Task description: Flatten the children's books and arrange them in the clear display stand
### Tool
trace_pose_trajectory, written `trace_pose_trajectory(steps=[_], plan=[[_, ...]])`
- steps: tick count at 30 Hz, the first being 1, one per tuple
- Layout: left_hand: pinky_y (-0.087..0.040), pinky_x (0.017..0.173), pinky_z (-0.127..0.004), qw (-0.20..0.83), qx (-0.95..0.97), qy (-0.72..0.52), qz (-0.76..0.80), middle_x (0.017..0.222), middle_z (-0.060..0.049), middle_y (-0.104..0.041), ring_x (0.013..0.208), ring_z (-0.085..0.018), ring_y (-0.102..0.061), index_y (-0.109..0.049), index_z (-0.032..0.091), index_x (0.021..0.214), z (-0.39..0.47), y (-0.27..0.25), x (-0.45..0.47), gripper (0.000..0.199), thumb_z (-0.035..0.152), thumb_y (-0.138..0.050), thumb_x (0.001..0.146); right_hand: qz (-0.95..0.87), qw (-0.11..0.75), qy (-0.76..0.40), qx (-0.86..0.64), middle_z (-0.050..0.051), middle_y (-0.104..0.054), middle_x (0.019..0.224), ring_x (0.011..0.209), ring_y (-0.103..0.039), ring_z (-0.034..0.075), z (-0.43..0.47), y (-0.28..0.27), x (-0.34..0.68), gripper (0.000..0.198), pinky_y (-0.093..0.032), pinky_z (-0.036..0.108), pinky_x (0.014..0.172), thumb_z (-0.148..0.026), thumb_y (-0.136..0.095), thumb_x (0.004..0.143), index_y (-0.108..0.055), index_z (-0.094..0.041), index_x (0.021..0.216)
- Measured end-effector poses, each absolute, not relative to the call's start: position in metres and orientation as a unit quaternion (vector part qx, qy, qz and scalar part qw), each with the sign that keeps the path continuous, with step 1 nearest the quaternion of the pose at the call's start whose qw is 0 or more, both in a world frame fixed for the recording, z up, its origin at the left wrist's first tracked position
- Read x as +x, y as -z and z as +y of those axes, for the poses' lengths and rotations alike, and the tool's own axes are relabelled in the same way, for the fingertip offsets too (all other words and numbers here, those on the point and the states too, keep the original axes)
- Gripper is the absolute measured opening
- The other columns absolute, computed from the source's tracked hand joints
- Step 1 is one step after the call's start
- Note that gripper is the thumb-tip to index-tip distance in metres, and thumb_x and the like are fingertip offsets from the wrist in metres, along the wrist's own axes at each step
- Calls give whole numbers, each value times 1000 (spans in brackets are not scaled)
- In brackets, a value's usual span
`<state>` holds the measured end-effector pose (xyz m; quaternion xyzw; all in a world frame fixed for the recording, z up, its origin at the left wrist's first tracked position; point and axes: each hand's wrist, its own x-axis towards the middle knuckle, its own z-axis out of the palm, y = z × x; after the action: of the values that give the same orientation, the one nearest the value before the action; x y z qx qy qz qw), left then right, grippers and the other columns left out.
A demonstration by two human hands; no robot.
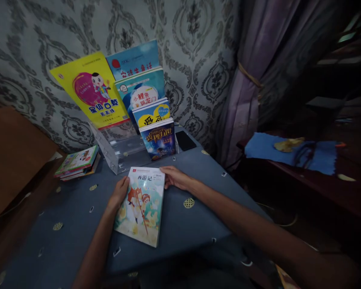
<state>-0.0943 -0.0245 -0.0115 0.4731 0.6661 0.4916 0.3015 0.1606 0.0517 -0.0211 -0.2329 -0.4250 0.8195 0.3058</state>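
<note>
A pale green and white book (144, 208) with a cartoon figure on its cover is held between my two hands, cover up, near the front of the table. My left hand (120, 190) grips its left edge, and my right hand (174, 177) pinches its upper right corner. Just behind it stands a clear acrylic book rack (108, 150). In the rack's right part are a dark blue book (159, 140), a yellow and blue book (152, 114), and two taller blue books (144, 86). A large yellow workbook (92, 88) leans at the rack's left.
A small stack of books (78, 162) lies left of the rack. A black flat object (185, 140) lies right of it. The table (198, 224) meets a patterned wall (192, 60) and a tied curtain (252, 80). A blue cloth (258, 150) lies on another surface at right.
</note>
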Motion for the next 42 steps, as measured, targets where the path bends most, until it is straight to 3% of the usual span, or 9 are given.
trace_pose_trajectory(steps=[3, 7, 12, 16, 21, 26, 30, 35, 42], plan=[[-53, 82, -36, 199, 541, -409, 707, 71, -5, -68, 82, -27, -68, -71, 19, 75, -25, 11, -94, 21, 37, -62, 81, -423, 294, -820, -250, 2, -70, 60, 49, -66, 13, 55, 24, 160, 20, -56, 20, 44, -31, -63, 94, -64, -16, 80], [-46, 104, -47, 38, 652, -339, 677, 120, -15, -68, 116, -31, -62, -69, 18, 117, -27, 18, -86, 36, 33, -48, 92, -412, 286, -819, -279, 3, -69, 58, 47, -64, 12, 56, 25, 159, 25, -56, 20, 44, -27, -56, 99, -65, -15, 79], [-34, 118, -55, 47, 721, -303, 621, 137, -15, -63, 141, -32, -46, -67, 18, 125, -20, 25, -69, 40, 35, -43, 98, -402, 272, -827, -286, 6, -72, 60, 50, -66, 14, 56, 23, 160, 40, -56, 21, 46, -43, -50, 102, -67, -14, 82], [-32, 121, -53, 93, 770, -288, 562, 146, -12, -58, 147, -28, -41, -62, 21, 135, -22, 19, -44, 43, 36, -41, 101, -392, 259, -839, -273, 8, -74, 65, 54, -68, 16, 56, 20, 161, 56, -56, 22, 47, -62, -44, 99, -70, -14, 88], [-25, 123, -56, 115, 826, -227, 503, 158, -7, -45, 152, -27, -32, -62, 30, 136, -31, 6, -12, 39, 31, -44, 102, -387, 268, -843, -262, 4, -71, 61, 50, -65, 14, 56, 20, 161, 62, -56, 21, 46, -69, -41, 97, -71, -15, 89], [-16, 126, -56, 141, 841, -184, 489, 163, -5, -37, 154, -25, -27, -60, 34, 139, -37, -3, -11, 40, 34, -40, 104, -412, 282, -828, -256, 1, -68, 59, 48, -62, 12, 55, 23, 161, 45, -56, 20, 45, -55, -58, 95, -68, -15, 79], [-16, 127, -50, 201, 828, -202, 483, 162, -4, -39, 154, -22, -28, -45, 34, 151, -45, -10, -27, 48, 38, -41, 104, -432, 300, -805, -274, -1, -66, 57, 48, -61, 10, 55, 23, 160, 23, -55, 19, 45, -34, -76, 86, -67, -14, 78], [-14, 127, -52, 191, 821, -194, 502, 163, -5, -36, 154, -26, -26, -44, 34, 152, -70, -8, -42, 51, 43, -46, 102, -433, 349, -762, -331, -2, -63, 55, 43, -55, 8, 59, 23, 154, 23, -48, 15, 38, -31, -74, 87, -63, -16, 75], [-14, 124, -63, 73, 876, -73, 471, 169, -7, -21, 157, -32, -15, -37, 33, 155, -112, 0, -30, 63, 51, -55, 97, -451, 406, -701, -374, -7, -52, 46, 36, -44, 6, 76, 33, 141, 28, -33, 13, 29, -31, -74, 84, -56, -18, 67]])
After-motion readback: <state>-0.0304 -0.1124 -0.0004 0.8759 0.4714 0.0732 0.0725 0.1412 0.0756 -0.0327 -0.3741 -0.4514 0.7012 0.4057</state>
